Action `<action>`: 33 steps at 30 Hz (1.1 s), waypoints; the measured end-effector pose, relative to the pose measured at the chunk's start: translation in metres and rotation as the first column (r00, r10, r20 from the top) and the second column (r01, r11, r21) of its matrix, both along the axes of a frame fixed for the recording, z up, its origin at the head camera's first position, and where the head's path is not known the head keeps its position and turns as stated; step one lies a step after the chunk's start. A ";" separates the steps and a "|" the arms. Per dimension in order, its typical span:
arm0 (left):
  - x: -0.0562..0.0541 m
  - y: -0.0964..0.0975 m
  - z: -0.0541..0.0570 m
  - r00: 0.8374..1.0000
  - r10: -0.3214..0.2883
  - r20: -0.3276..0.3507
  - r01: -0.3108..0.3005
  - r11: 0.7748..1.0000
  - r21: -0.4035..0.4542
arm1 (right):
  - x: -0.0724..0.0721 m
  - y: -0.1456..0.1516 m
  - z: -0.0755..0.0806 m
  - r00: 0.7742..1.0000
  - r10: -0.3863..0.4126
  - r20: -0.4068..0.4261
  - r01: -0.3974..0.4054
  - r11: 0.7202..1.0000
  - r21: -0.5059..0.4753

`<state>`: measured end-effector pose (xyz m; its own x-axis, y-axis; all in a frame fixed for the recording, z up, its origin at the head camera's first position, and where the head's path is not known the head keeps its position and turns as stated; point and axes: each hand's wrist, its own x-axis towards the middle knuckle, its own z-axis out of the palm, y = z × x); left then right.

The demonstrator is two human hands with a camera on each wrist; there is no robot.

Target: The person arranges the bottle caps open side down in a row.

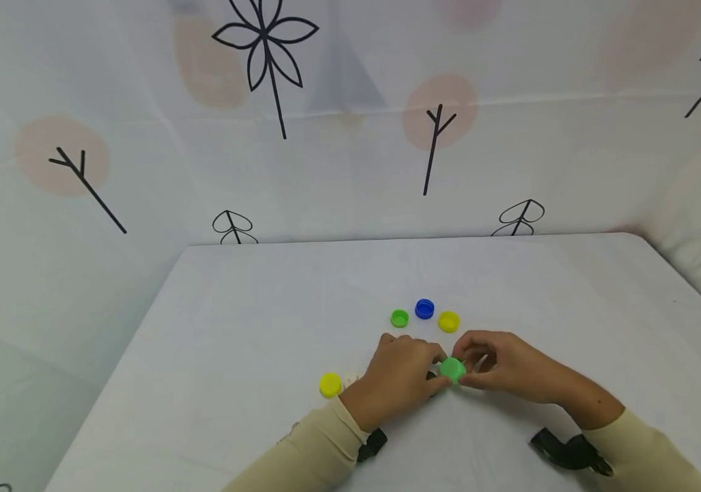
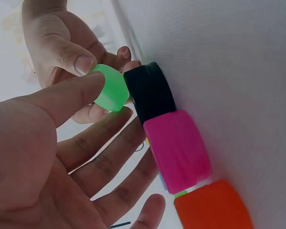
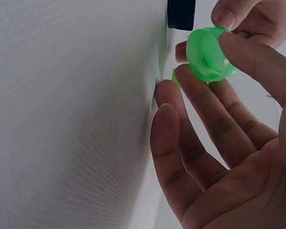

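As only right wrist shows, green cap (image 3: 206, 55) gapes.

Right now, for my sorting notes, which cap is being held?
The green cap pinched between the left hand and the right hand. The other green cap lies beyond them on the table, beside the blue cap.

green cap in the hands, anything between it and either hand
Nothing visible: the left hand and right hand both touch the green cap. The black cap sits close by without separating them.
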<state>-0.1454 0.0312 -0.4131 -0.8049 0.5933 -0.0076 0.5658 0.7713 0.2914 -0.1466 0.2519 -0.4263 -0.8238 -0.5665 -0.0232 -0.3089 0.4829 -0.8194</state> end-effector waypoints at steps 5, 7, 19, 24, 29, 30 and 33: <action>0.001 0.001 -0.002 0.999 -0.006 -0.036 0.005 1.000 -0.027 | -0.001 -0.001 -0.002 1.000 0.009 -0.004 -0.009 1.000 0.014; 0.001 0.002 -0.003 0.999 -0.007 -0.044 0.005 0.999 -0.040 | -0.001 -0.001 -0.002 1.000 0.013 -0.008 -0.013 0.999 0.032; 0.003 0.003 -0.005 0.997 -0.031 -0.075 0.024 0.995 -0.094 | 0.000 -0.004 -0.003 0.999 -0.009 -0.031 0.012 0.991 0.130; 0.003 0.002 -0.004 0.996 -0.035 -0.082 0.026 0.995 -0.097 | 0.000 -0.005 -0.001 1.000 -0.004 -0.020 0.007 0.991 0.135; 0.002 0.002 -0.004 0.995 -0.034 -0.090 0.025 0.995 -0.100 | -0.001 -0.007 0.000 1.000 -0.008 -0.003 0.008 0.990 0.143; 0.002 0.002 -0.004 0.995 -0.034 -0.092 0.025 0.995 -0.100 | -0.001 -0.006 0.000 1.000 -0.008 -0.001 0.008 0.989 0.145; 0.001 0.003 -0.005 0.995 -0.034 -0.097 0.025 0.995 -0.096 | -0.001 -0.006 0.000 1.000 -0.009 0.002 0.008 0.988 0.151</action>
<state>-0.1439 0.0339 -0.4180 -0.7865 0.6174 0.0137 0.6112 0.7751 0.1601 -0.1481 0.2458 -0.4265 -0.8284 -0.5491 -0.1105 -0.3019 0.6038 -0.7377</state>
